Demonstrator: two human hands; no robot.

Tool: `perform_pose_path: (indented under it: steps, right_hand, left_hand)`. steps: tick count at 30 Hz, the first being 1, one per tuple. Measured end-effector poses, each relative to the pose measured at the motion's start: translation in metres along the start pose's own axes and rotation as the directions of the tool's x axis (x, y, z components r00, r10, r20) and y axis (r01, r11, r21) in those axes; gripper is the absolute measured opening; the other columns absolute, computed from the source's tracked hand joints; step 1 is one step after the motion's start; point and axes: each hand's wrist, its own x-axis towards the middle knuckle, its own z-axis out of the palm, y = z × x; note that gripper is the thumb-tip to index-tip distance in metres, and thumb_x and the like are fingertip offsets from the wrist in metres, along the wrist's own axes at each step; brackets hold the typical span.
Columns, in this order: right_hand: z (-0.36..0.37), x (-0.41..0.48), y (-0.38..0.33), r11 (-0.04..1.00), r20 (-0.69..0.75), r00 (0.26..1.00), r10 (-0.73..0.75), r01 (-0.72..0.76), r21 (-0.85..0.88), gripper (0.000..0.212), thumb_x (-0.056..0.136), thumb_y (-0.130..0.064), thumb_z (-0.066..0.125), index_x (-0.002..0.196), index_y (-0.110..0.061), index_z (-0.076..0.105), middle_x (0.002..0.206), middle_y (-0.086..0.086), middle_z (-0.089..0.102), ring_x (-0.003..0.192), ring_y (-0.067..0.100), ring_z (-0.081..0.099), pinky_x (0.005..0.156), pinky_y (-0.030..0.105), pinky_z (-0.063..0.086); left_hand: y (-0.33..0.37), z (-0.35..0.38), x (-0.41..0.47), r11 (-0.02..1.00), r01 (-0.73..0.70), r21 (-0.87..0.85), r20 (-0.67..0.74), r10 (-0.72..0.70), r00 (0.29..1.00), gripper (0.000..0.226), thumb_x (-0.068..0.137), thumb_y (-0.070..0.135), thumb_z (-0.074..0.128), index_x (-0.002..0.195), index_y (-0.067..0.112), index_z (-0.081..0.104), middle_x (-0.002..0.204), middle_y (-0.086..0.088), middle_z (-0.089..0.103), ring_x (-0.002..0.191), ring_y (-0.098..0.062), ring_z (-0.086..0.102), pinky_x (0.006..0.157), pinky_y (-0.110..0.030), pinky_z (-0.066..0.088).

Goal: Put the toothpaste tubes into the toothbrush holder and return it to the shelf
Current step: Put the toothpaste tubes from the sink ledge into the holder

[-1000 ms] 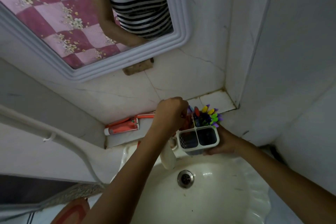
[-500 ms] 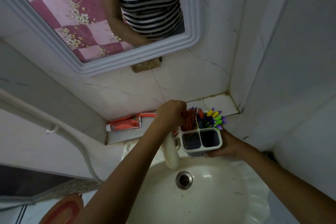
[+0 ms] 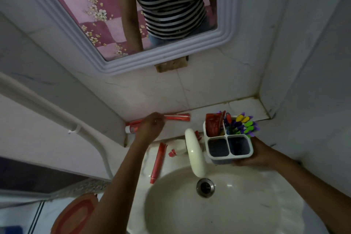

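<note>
My right hand [image 3: 255,155] holds a white four-compartment toothbrush holder [image 3: 228,145] above the sink's back right. A red toothpaste tube [image 3: 214,124] stands in its back left compartment, and several colourful toothbrushes [image 3: 242,124] fill the back right one. The two front compartments hold nothing. My left hand [image 3: 152,126] rests over two red toothpaste tubes [image 3: 177,117] lying on the tiled shelf [image 3: 245,107]; its fingers curl onto them, but a firm grip is unclear. Another red tube [image 3: 157,162] lies on the sink's left rim.
A white tap [image 3: 195,155] arches over the white sink [image 3: 218,213] with its drain [image 3: 205,187]. A small red piece [image 3: 171,153] lies by the tap base. A framed mirror [image 3: 133,15] hangs above. A white pipe [image 3: 57,116] runs along the left wall.
My left hand has left the holder, with a red tube now standing in it, and moved left to the tubes on the shelf. The holder stays in my right hand.
</note>
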Motion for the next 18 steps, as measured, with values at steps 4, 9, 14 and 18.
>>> perform_pose_path:
  steps: [4,9,14,18]
  right_hand:
    - [0.000,0.001,0.003,0.998,0.001,0.999,0.046,-0.046,0.046,0.077,0.045,-0.022,0.097,0.110,-0.029,0.057,0.104,-0.040,0.065,0.098,-0.014,0.061,0.076,0.003,0.048]
    - [0.002,0.001,0.007,0.997,-0.019,0.999,0.048,-0.047,0.055,0.100,0.031,-0.065,0.088,0.115,-0.021,0.056,0.106,-0.039,0.064,0.099,-0.013,0.062,0.076,0.003,0.049]
    - [0.003,0.001,0.006,0.995,-0.042,0.994,0.102,-0.102,0.013,0.090,0.030,-0.054,0.094,0.109,-0.031,0.056,0.099,-0.020,0.071,0.097,-0.015,0.061,0.077,0.003,0.049]
    - [0.003,0.002,0.007,0.996,-0.027,0.996,0.090,-0.090,-0.004,0.090,0.035,-0.049,0.095,0.114,-0.030,0.056,0.106,-0.027,0.069,0.102,-0.011,0.061,0.079,0.005,0.049]
  left_hand:
    - [-0.078,0.003,0.015,0.831,-0.022,0.556,-0.089,0.087,0.992,0.053,0.069,0.017,0.052,0.120,0.012,0.066,0.113,-0.016,0.068,0.100,-0.039,0.065,0.080,-0.043,0.053]
    - [-0.090,0.001,0.041,0.562,-0.071,0.824,0.011,0.109,0.994,0.055,0.053,0.007,0.080,0.106,0.014,0.066,0.102,-0.013,0.065,0.088,-0.036,0.064,0.073,-0.044,0.055]
    - [-0.080,0.004,0.051,0.468,-0.170,0.867,0.145,0.089,0.985,0.068,0.076,0.021,0.069,0.140,0.022,0.045,0.134,-0.010,0.052,0.118,-0.033,0.052,0.092,-0.045,0.044]
    - [-0.067,0.008,0.050,0.395,-0.240,0.887,0.208,0.121,0.971,0.071,0.076,0.030,0.073,0.140,0.022,0.044,0.135,-0.007,0.051,0.119,-0.029,0.053,0.095,-0.045,0.043]
